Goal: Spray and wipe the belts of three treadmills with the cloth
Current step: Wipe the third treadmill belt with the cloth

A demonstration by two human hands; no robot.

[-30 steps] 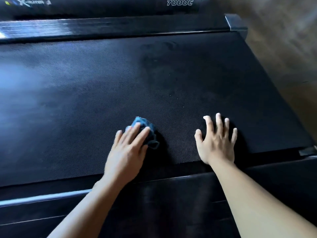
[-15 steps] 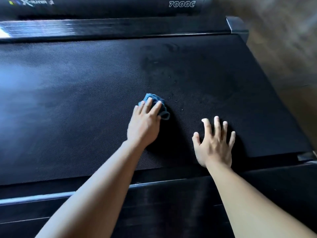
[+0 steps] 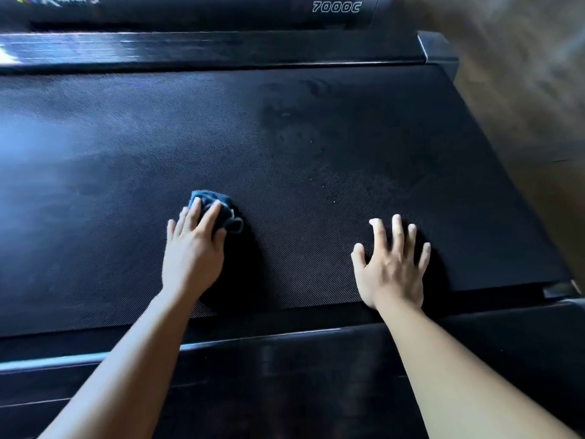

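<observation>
Cloth [image 3: 218, 205] slid left under left hand [image 3: 193, 255]; cover [image 3: 253, 11] reads "7000C".

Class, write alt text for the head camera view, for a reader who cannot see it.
A person's left hand presses a blue cloth onto a black treadmill belt, while the right hand rests spread on it.

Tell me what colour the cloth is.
Blue cloth under the left hand; head view.

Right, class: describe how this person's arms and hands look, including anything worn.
Both forearms are bare as far as the frame shows, with no sleeves in view. The left hand and right hand wear no gloves, and no rings, watch or bracelet show.
</observation>
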